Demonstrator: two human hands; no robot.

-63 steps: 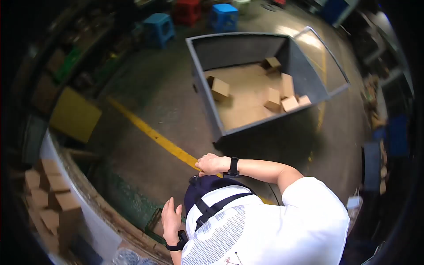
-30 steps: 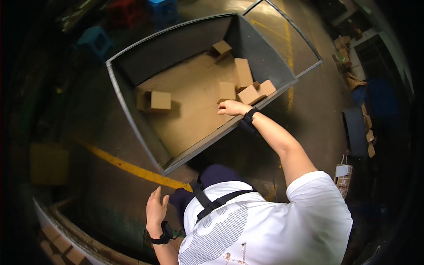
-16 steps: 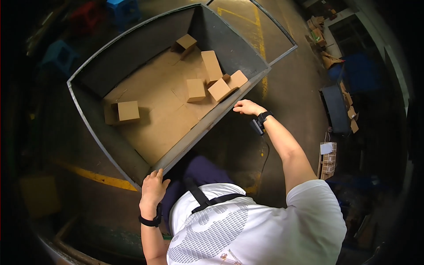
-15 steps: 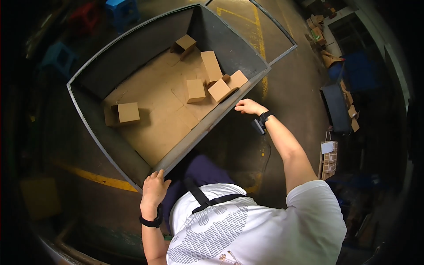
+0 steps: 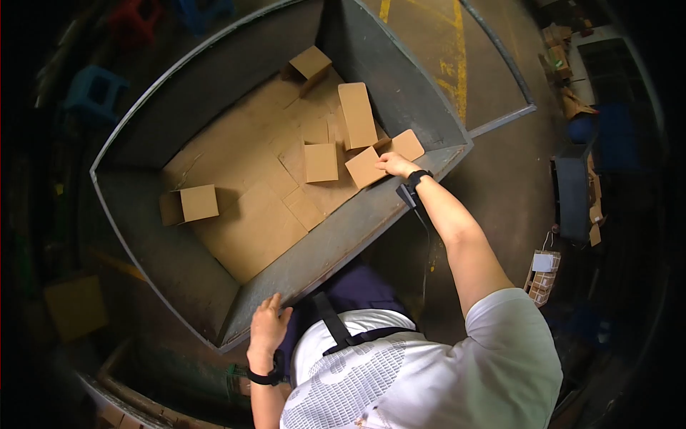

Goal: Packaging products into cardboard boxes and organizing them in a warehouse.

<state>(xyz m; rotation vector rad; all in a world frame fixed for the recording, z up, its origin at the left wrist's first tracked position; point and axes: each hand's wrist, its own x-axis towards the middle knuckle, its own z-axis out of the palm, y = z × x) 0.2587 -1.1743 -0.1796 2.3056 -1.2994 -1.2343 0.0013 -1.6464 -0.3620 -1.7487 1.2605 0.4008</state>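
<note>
My right hand (image 5: 396, 165) reaches over the near wall of a large grey metal cart (image 5: 336, 236). Its partly bent fingers are apart, at the right side of a small brown cardboard box (image 5: 363, 169); whether they touch it I cannot tell. That box has a raised flap (image 5: 408, 145) on its right. Just beyond stands a taller open carton (image 5: 356, 116), and to its left a small box (image 5: 321, 163). My left hand (image 5: 269, 325) is open at the cart's near rim, fingers stretched out, holding nothing. Both wrists wear black bands.
Flattened cardboard (image 5: 250, 207) lines the cart's floor. Another open box (image 5: 310, 66) lies in the far corner, and one more (image 5: 198, 203) at the left. A metal bar handle (image 5: 504, 120) juts from the cart's right end. A blue stool (image 5: 98, 93) stands beyond the left side.
My right hand has moved from outside the near rim to over the cart, up to the small box. The cart appears larger and shifted in view. My left hand stays near the rim.
</note>
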